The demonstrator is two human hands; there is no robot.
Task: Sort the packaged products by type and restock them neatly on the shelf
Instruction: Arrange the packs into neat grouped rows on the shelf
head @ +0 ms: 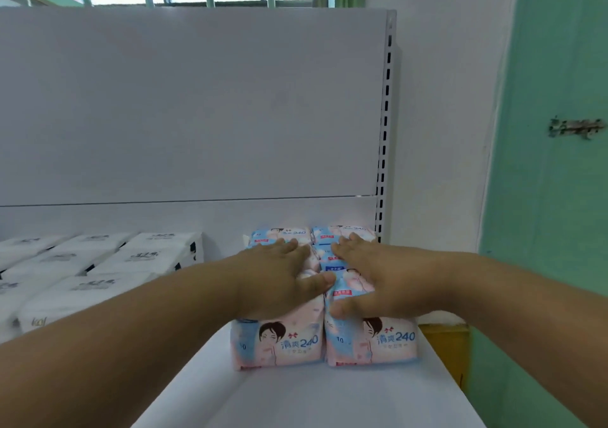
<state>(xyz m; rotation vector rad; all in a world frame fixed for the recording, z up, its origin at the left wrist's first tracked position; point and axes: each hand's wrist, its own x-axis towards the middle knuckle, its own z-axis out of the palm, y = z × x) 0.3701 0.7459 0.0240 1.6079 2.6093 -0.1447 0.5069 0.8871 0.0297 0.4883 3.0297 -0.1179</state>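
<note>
Several pink-and-blue packs (371, 342) marked "240" stand in two rows on the white shelf (296, 394), at its right end near the back panel. My left hand (279, 276) lies flat on top of the left row (279, 345), fingers straight and thumb pointing right. My right hand (371, 273) lies flat on the right row, thumb down over the front pack's top edge. Both hands press on the packs and neither is curled round one. The middle packs are partly hidden under my hands.
Several white packs with black marks (98, 263) lie in rows on the shelf's left side. A white back panel (197, 115) with a slotted upright (383, 151) rises behind. A yellow object (444, 348) and a green door (552, 197) are to the right.
</note>
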